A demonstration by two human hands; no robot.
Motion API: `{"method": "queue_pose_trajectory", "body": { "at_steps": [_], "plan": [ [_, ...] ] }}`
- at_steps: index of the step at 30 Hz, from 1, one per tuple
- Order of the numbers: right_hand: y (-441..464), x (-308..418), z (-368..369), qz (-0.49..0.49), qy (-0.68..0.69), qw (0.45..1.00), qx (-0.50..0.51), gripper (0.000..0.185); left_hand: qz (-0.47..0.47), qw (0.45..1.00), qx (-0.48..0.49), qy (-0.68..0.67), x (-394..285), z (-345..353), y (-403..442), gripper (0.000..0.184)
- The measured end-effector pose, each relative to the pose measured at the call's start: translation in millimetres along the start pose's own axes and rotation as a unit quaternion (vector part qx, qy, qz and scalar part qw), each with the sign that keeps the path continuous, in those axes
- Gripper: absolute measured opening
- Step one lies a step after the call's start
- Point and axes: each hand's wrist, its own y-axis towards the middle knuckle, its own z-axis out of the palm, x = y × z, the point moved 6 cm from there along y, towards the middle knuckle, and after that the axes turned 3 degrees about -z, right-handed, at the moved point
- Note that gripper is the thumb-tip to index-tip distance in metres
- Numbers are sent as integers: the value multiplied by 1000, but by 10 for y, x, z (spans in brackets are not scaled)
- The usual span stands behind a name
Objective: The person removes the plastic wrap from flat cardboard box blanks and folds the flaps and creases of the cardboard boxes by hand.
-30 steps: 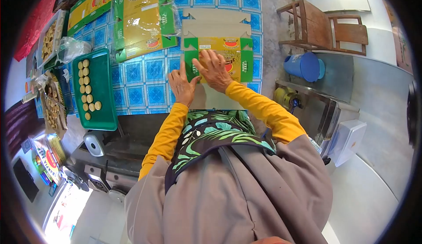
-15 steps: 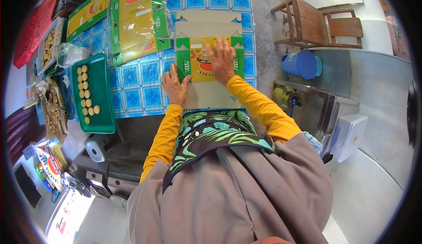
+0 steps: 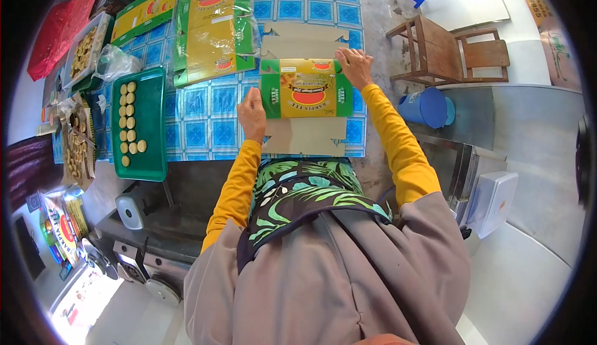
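Observation:
A green and yellow cardboard box (image 3: 305,99), partly folded, lies on the table in front of me with its printed panel up. Plain greyish flaps spread out from its near and far sides. My left hand (image 3: 252,115) is closed on the box's left edge, its fingers mostly hidden behind the thumb side. At the far right corner, my right hand (image 3: 355,68) grips the box's edge with bent fingers.
Flat printed cartons in clear plastic (image 3: 211,28) lie at the far left of the blue patterned tablecloth (image 3: 208,121). A green tray (image 3: 155,137) holds several round pastries (image 3: 129,118). To the right stand a wooden chair (image 3: 435,50) and a blue bin (image 3: 424,107).
My right hand has moved from the middle of the printed panel to the far right corner. My left hand has closed on the left edge. The box's side parts have been folded.

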Motion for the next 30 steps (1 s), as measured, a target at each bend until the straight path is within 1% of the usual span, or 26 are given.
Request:
{"method": "queue_pose_trajectory", "body": {
  "at_steps": [1, 2, 3, 4, 5, 6, 8, 9, 10, 11, 12, 13, 14, 15, 17, 18, 20, 21, 23, 24, 25, 26, 27, 28, 29, 30],
  "plan": [
    [50, -41, 95, 8, 13, 996, 91, 33, -68, 996, 34, -51, -224, -42, -28, 56],
    [87, -83, 66, 8, 12, 996, 92, 33, -69, 996, 35, -52, -233, -60, -18, 56],
    [64, -201, 150, 113, 197, 954, 198, 36, -146, 976, 43, -155, -147, -65, -5, 58],
    [-27, -216, 267, 213, 370, 856, 292, 40, -220, 940, 51, -255, -67, -56, -15, 61],
    [-81, -215, 263, 213, 369, 856, 294, 40, -232, 929, 66, -281, -48, -74, -48, 68],
    [-203, -121, 126, 240, 368, 855, 275, 43, -235, 928, 65, -281, 2, -120, -85, 68],
    [-362, -100, 70, 270, 366, 852, 259, 48, -239, 930, 130, -248, 93, -104, -167, 67],
    [-342, 1, -24, 88, 248, 939, 221, 53, -245, 928, 132, -246, 130, -84, -219, 67],
    [-356, 149, -111, -101, 117, 973, 171, 60, -233, 940, 132, -214, 141, -66, -238, 62],
    [-350, 129, -91, -98, 116, 974, 170, 60, -217, 950, 132, -181, 135, -37, -234, 59],
    [-338, 198, -33, -125, 70, 967, 209, 70, -216, 950, 134, -181, 145, 7, -257, 59],
    [-332, 270, 29, -153, 25, 956, 248, 80, -78, 982, 145, -92, 17, 14, -271, 56],
    [-308, 326, 41, -153, 26, 956, 247, 80, 61, 987, 150, 0, -111, 26, -337, 57],
    [-306, 382, 74, -152, -15, 951, 268, 84, 62, 987, 150, 2, -199, -4, -411, 57],
    [-278, 454, 97, -153, -56, 944, 287, 88, 185, 966, 122, 130, -569, -70, -598, 78],
    [-268, 463, 113, -148, -69, 940, 300, 88, 185, 966, 120, 131, -576, -72, -640, 78],
    [-257, 451, 140, -142, -83, 934, 316, 87, 153, 967, 137, 151, -497, -34, -698, 89],
    [-246, 427, 151, -130, -53, 936, 324, 84, 151, 967, 138, 150, -454, -16, -715, 89],
    [-243, 367, 145, -119, -24, 935, 334, 82, 123, 979, 121, 112, -348, -16, -720, 66],
    [-250, 403, 67, -150, 27, 937, 313, 74, 119, 979, 121, 112, -295, -29, -728, 66],
    [-245, 471, -56, -182, 78, 936, 291, 66, 159, 975, 141, 64, -301, -44, -746, 51],
    [-214, 461, -177, -183, 80, 935, 294, 66, 199, 967, 159, 18, -306, -76, -759, 37],
    [-255, 475, -271, -74, 236, 862, 443, 60, 195, 968, 158, 20, -276, -123, -754, 37],
    [-370, 512, -360, 42, 377, 735, 562, 57, 227, 955, 188, 41, -290, -133, -780, 28],
    [-458, 510, -422, 157, 486, 619, 597, 51, 260, 939, 218, 62, -308, -133, -806, 21],
    [-457, 516, -390, 158, 486, 619, 596, 51, 261, 938, 219, 61, -311, -145, -784, 21]
  ]
}}
